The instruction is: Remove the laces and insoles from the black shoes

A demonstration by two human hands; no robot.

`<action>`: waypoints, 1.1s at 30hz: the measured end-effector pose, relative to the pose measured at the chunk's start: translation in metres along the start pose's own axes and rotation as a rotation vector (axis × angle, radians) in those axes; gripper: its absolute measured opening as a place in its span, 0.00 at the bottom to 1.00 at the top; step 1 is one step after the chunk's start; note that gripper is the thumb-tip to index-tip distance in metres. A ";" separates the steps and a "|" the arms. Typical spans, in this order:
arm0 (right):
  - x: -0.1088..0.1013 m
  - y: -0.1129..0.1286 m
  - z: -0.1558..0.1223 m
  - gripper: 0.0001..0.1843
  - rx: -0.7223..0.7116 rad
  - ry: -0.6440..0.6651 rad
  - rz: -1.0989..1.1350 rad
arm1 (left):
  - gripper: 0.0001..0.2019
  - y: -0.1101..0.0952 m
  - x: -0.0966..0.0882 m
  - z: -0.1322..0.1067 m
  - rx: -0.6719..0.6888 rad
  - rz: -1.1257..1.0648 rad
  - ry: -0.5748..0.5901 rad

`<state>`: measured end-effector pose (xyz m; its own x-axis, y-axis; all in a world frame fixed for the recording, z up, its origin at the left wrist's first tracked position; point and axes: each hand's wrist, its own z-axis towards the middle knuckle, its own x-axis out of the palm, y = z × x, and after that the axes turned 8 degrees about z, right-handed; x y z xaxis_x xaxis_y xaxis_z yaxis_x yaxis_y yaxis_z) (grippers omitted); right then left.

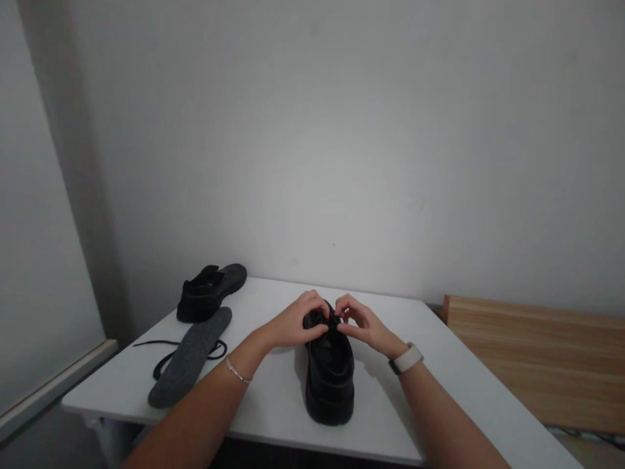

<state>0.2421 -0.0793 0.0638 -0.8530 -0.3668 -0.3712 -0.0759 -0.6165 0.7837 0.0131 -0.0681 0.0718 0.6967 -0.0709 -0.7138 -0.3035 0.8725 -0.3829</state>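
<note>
A black shoe (330, 372) stands on the white table (273, 404), heel towards me. My left hand (299, 321) curls over the far left of its upper, fingers closed on the lace area. My right hand (359, 321) pinches at the same spot from the right, fingertips pressed together on what looks like the lace. A thin bracelet is on my left wrist and a watch with a pale strap on my right.
A second black shoe (209, 291) sits at the table's far left corner. A grey insole (191, 356) lies beside it on top of a loose black shoelace (155, 344). A wooden board (537, 355) lies to the right, below the wall.
</note>
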 end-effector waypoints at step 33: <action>0.012 -0.006 0.004 0.22 -0.042 -0.440 0.229 | 0.09 0.001 0.020 -0.008 -0.106 -0.244 -0.188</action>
<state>0.2300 -0.0769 0.0563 -0.9831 -0.1727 0.0602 0.1516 -0.5856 0.7963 0.0214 -0.0729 0.0523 0.8620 -0.1723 -0.4767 -0.1723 0.7848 -0.5954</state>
